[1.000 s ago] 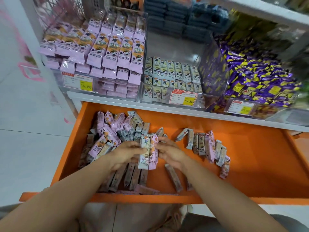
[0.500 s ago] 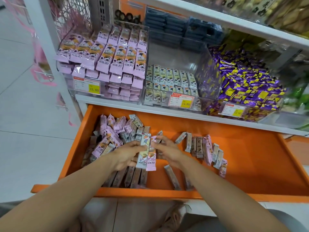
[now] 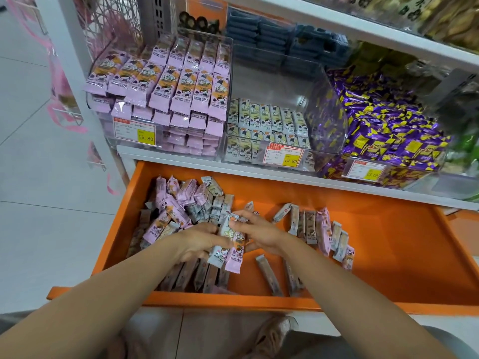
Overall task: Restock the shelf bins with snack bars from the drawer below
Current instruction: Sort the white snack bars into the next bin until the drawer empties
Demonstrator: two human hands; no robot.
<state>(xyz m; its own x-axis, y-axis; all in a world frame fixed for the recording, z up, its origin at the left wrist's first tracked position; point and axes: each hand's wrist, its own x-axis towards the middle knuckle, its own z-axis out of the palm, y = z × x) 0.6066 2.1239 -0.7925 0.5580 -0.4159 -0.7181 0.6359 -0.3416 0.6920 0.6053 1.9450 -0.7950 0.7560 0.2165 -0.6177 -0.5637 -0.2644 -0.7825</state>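
Snack bars (image 3: 229, 246) stood bunched at frame centre, gripped by left hand (image 3: 197, 243) and right hand (image 3: 263, 234); loosely aligned, one could slip into the orange drawer (image 3: 388, 255).

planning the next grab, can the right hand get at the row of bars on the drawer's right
Probably yes: the row of bars lies uncovered in the open drawer beside the right hand, though its grip is on the held bars.

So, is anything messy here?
Yes. The bars in the drawer lie jumbled, pink and pale mixed, pointing all ways, unlike the neat rows in the bins above.
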